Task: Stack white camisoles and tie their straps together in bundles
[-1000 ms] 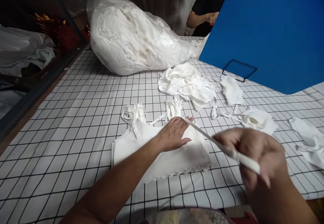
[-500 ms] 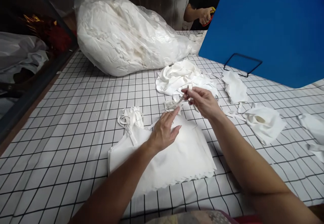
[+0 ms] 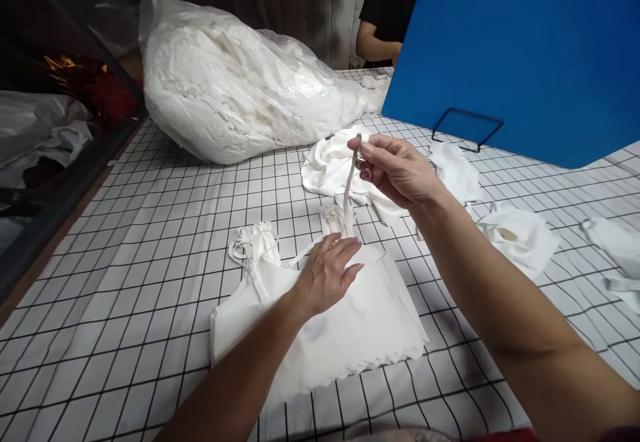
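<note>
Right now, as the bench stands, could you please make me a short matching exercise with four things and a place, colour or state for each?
Things:
1. Left hand
2. Right hand
3. Plastic bag
4. Large panel

Descriptions:
A. Pinching the upper end of a thin strap
B. Blue, at the upper right of the view
C. Palm down on the stack of white fabric
D. See-through and bulging, lying on the checked tablecloth

Right pairs: 1-C, 2-A, 3-D, 4-B.
</note>
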The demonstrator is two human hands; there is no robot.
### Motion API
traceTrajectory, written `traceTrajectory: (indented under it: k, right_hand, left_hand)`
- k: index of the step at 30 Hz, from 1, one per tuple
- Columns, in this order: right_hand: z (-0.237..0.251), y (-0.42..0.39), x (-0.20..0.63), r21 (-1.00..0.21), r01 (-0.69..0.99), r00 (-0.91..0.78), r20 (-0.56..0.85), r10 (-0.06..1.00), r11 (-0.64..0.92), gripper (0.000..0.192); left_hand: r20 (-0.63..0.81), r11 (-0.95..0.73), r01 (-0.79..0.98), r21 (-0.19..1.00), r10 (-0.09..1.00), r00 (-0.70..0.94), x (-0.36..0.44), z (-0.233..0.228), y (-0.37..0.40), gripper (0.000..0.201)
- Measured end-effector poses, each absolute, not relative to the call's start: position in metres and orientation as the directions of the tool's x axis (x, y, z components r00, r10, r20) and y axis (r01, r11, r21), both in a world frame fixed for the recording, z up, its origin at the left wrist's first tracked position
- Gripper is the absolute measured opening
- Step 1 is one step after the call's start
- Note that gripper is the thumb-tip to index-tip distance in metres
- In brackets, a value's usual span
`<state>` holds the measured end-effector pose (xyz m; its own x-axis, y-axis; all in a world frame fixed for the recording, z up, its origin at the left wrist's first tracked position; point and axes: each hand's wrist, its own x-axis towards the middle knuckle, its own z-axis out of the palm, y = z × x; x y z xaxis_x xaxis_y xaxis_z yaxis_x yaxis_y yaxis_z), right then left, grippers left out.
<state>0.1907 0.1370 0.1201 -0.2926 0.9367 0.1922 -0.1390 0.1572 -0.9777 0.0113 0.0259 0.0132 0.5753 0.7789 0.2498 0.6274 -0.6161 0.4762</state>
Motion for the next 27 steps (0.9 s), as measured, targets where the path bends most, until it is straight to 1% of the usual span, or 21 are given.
traceTrajectory:
  k: [3, 6, 9, 12, 15, 18, 20, 24, 27]
  right_hand:
    - [0.132, 0.109, 0.197, -0.974, -0.208, -0.371, 0.163, 0.914, 0.089, 0.023]
    - [0.113, 0.074, 0.204, -0.983, -0.170, -0.525, 0.026, 0.851, -0.075, 0.019]
    - [0.077, 0.043, 0.208, -0.959, -0.085, -0.687, -0.139, 0.713, -0.269, 0.017]
    - [0.051, 0.018, 0.211, -0.899, -0.004, -0.796, -0.262, 0.545, -0.438, 0.020]
    - [0.045, 0.003, 0.214, -0.855, 0.096, -0.836, -0.347, 0.426, -0.509, 0.021]
    - [0.046, -0.003, 0.217, -0.822, 0.134, -0.871, -0.364, 0.330, -0.553, 0.027]
    - [0.047, -0.004, 0.217, -0.817, 0.139, -0.880, -0.362, 0.309, -0.560, 0.029]
    - [0.046, -0.002, 0.219, -0.859, 0.119, -0.870, -0.332, 0.366, -0.497, 0.028]
    - [0.045, 0.001, 0.221, -0.869, 0.143, -0.855, -0.350, 0.384, -0.473, 0.027]
  left_hand:
    - [0.168, -0.599, 0.682, 0.419, 0.789, 0.591, 0.013, 0.012, 0.025, 0.041]
    - [0.122, -0.570, 0.705, 0.422, 0.806, 0.579, 0.014, 0.012, 0.025, 0.045]
    - [0.054, -0.533, 0.709, 0.461, 0.815, 0.578, 0.013, 0.014, 0.025, 0.053]
    - [0.040, -0.518, 0.704, 0.485, 0.818, 0.574, 0.011, 0.015, 0.025, 0.059]
    - [0.045, -0.502, 0.705, 0.501, 0.829, 0.558, 0.010, 0.014, 0.025, 0.059]
    - [0.054, -0.498, 0.705, 0.505, 0.833, 0.550, 0.010, 0.013, 0.026, 0.060]
    - [0.066, -0.507, 0.701, 0.501, 0.830, 0.553, 0.009, 0.011, 0.026, 0.060]
    - [0.094, -0.511, 0.698, 0.502, 0.835, 0.543, 0.010, 0.010, 0.027, 0.063]
    - [0.095, -0.498, 0.699, 0.513, 0.842, 0.531, 0.012, 0.012, 0.027, 0.065]
